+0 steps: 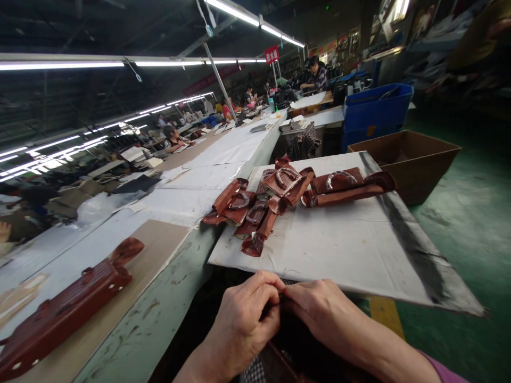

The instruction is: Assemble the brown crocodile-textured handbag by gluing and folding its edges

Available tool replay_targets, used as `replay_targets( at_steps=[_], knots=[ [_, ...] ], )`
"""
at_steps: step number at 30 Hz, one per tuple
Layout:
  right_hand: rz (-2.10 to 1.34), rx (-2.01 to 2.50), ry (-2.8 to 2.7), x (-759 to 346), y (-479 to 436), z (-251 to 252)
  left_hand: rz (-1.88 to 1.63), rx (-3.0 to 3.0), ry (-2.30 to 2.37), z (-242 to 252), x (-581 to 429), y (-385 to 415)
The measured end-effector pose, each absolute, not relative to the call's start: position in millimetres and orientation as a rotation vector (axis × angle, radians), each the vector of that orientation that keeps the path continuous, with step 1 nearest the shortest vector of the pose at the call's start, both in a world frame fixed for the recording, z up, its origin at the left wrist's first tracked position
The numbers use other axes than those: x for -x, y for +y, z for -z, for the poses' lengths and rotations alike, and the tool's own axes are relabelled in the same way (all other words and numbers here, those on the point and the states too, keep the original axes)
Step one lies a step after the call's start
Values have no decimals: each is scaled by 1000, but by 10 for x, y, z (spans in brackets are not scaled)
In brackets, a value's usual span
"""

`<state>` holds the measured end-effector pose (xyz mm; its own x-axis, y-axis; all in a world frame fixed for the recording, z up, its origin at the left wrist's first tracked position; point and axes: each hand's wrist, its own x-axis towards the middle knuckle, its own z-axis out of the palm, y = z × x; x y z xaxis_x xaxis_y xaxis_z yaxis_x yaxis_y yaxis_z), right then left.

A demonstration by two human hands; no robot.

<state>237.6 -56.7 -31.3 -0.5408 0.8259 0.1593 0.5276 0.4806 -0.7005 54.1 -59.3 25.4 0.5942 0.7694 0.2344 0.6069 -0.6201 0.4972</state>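
Note:
Close together at the bottom centre, in front of the white board (331,239), are my left hand (243,316) and my right hand (325,308). The fingers of both are pinched, with the tips meeting; whatever sits between them is hidden. A dark brown glossy piece (281,361) shows below, partly covered by my hands and in shadow. On the board beyond lie several reddish-brown crocodile-textured bag pieces with handles (259,210), loosely heaped. One longer brown piece with a clear-wrapped handle (343,183) lies to their right.
To the left, a long brown bag piece (67,314) rests on cardboard (159,239) atop a long worktable (155,314). Right of the board stand a brown open bin (407,170) and blue crates (371,117). Several people work farther back, one (315,74) at the far end.

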Motion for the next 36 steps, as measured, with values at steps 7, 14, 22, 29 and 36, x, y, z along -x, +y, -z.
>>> replay_targets(
  at_steps=[7, 14, 22, 29, 36],
  knots=[
    [-814, 1099, -2258, -2372, -545, 342, -703, -2441, 1114, -190, -542, -612],
    [-880, 1108, -2265, -2396, -525, 231, -733, -2349, 1234, -158, -535, -645],
    [-1051, 1055, -2228, -2379, -519, 128, -642, -2101, 1388, -246, -513, -654],
    [-857, 1079, -2292, -2304, -508, 328, -482, -2100, 1338, -305, -415, -612],
    [-447, 978, -2402, -2260, -501, 690, -495, -2995, 1244, -27, -420, -559]
  ],
)
